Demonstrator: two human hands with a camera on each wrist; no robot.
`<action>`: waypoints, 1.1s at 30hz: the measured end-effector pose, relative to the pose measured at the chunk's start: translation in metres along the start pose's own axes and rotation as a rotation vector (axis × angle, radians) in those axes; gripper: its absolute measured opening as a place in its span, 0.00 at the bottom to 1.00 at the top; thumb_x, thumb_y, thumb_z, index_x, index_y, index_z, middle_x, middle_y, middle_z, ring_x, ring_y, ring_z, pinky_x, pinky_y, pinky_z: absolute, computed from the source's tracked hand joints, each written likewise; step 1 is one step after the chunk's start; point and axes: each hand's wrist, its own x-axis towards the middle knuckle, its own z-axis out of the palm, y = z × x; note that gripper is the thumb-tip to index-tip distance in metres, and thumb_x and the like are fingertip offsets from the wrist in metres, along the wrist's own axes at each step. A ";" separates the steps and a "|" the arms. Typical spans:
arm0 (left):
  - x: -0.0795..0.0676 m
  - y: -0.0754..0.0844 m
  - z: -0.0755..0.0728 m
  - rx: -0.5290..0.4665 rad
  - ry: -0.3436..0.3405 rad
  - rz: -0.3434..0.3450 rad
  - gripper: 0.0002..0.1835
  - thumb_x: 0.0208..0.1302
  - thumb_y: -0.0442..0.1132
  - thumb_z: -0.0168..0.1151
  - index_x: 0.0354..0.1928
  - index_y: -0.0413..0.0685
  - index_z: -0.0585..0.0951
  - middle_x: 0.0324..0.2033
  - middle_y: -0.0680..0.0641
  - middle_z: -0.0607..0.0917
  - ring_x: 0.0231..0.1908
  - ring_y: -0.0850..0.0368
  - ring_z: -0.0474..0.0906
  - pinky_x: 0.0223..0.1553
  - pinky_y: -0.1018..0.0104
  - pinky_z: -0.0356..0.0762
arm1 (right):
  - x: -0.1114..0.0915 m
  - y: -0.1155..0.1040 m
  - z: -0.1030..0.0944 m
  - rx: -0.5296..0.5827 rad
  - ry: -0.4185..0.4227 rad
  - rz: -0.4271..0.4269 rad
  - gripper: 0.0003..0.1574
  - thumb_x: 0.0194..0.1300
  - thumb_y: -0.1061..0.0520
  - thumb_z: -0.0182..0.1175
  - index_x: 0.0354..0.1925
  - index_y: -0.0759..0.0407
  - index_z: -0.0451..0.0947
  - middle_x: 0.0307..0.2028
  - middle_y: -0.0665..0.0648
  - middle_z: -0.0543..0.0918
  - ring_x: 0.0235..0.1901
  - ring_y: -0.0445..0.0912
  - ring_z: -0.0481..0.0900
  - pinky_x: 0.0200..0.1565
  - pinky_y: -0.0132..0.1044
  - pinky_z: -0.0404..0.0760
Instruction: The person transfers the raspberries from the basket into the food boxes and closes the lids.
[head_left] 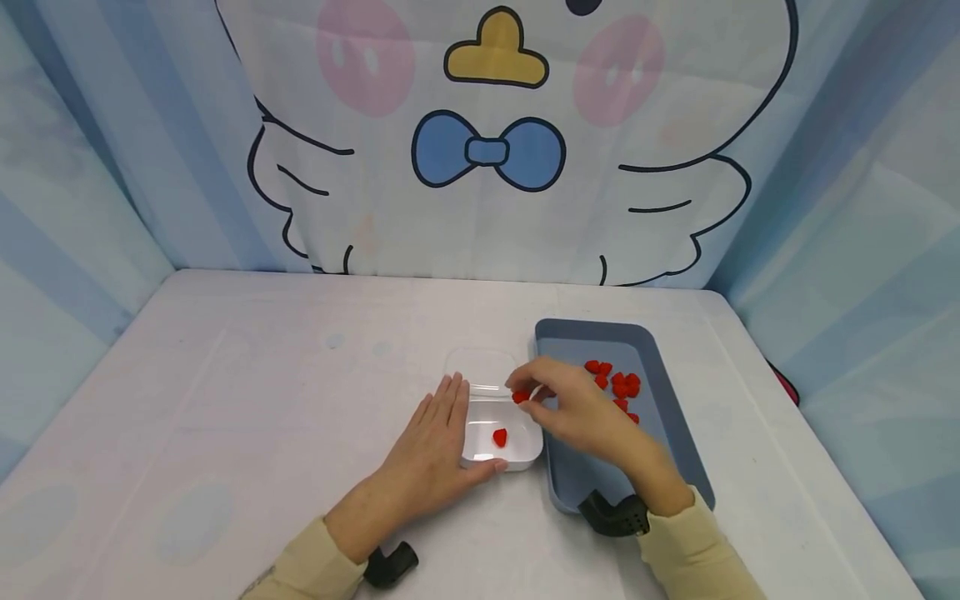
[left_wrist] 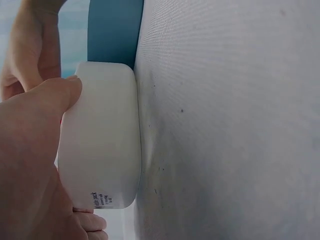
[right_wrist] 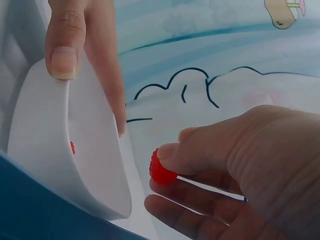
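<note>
My right hand (head_left: 573,408) pinches a red raspberry (right_wrist: 161,170) between thumb and fingers, above the back right part of a small white box (head_left: 525,454). One more raspberry (head_left: 500,437) lies inside the box, and its hinged clear lid (head_left: 480,364) stands folded back behind. Along the box's left side rests my left hand (head_left: 431,450), fingers straight and together, with the thumb (right_wrist: 64,62) on the front rim. Small print (left_wrist: 102,200) shows on the box's outer wall in the left wrist view.
A blue-grey tray (head_left: 675,433) lies right beside the box, with several raspberries (head_left: 626,385) in its back half. The white cloth-covered table (head_left: 247,400) is bordered by a printed curtain (head_left: 487,225) at the back and sides. Each wrist wears a black camera mount (head_left: 615,512).
</note>
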 end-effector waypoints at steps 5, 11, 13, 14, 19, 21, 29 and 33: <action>0.000 0.000 0.001 0.007 0.007 0.006 0.58 0.60 0.71 0.58 0.77 0.36 0.49 0.78 0.38 0.52 0.78 0.44 0.45 0.76 0.45 0.50 | 0.001 -0.004 0.007 0.010 -0.052 0.015 0.18 0.61 0.68 0.66 0.50 0.62 0.79 0.46 0.58 0.85 0.45 0.46 0.81 0.47 0.35 0.86; 0.001 0.001 0.000 0.013 0.013 0.009 0.58 0.60 0.71 0.57 0.77 0.37 0.49 0.77 0.38 0.52 0.78 0.45 0.45 0.76 0.45 0.50 | 0.003 -0.007 0.016 -0.016 -0.108 -0.002 0.17 0.63 0.67 0.64 0.51 0.61 0.79 0.46 0.57 0.85 0.43 0.44 0.81 0.48 0.39 0.86; 0.001 0.001 0.000 0.014 0.015 0.011 0.58 0.60 0.71 0.57 0.77 0.37 0.49 0.78 0.38 0.52 0.78 0.44 0.45 0.76 0.45 0.50 | 0.003 -0.007 0.018 -0.029 -0.118 -0.019 0.17 0.63 0.67 0.63 0.51 0.61 0.79 0.46 0.56 0.85 0.42 0.43 0.81 0.48 0.38 0.85; 0.001 0.001 0.000 0.017 0.016 0.012 0.58 0.60 0.71 0.57 0.77 0.36 0.49 0.78 0.38 0.52 0.78 0.44 0.45 0.76 0.45 0.50 | 0.003 -0.006 0.020 -0.028 -0.122 -0.033 0.16 0.63 0.67 0.63 0.51 0.61 0.79 0.46 0.56 0.85 0.41 0.42 0.81 0.48 0.38 0.85; 0.001 0.000 0.000 0.012 0.022 0.017 0.57 0.60 0.70 0.58 0.77 0.36 0.50 0.78 0.39 0.53 0.78 0.44 0.45 0.76 0.44 0.50 | 0.004 -0.005 0.027 -0.030 -0.134 -0.064 0.15 0.64 0.67 0.62 0.50 0.60 0.80 0.45 0.55 0.86 0.40 0.41 0.81 0.48 0.38 0.85; 0.000 0.000 0.000 0.009 0.022 0.019 0.57 0.60 0.70 0.58 0.77 0.37 0.50 0.78 0.39 0.52 0.78 0.45 0.45 0.76 0.44 0.50 | 0.005 -0.005 0.030 -0.033 -0.135 -0.075 0.15 0.64 0.68 0.62 0.49 0.61 0.80 0.45 0.55 0.86 0.40 0.41 0.80 0.48 0.38 0.85; 0.001 0.000 0.000 0.015 0.030 0.027 0.58 0.61 0.70 0.58 0.76 0.35 0.50 0.77 0.37 0.53 0.78 0.44 0.45 0.76 0.44 0.51 | 0.006 -0.004 0.035 -0.087 -0.159 -0.091 0.15 0.63 0.65 0.65 0.49 0.59 0.80 0.42 0.52 0.86 0.38 0.39 0.80 0.47 0.34 0.84; 0.001 0.000 0.000 0.014 0.026 0.025 0.58 0.60 0.70 0.59 0.76 0.34 0.50 0.77 0.36 0.53 0.78 0.43 0.46 0.75 0.44 0.52 | 0.006 -0.004 0.037 -0.096 -0.168 -0.090 0.14 0.63 0.65 0.65 0.47 0.58 0.81 0.40 0.51 0.85 0.37 0.39 0.80 0.46 0.32 0.84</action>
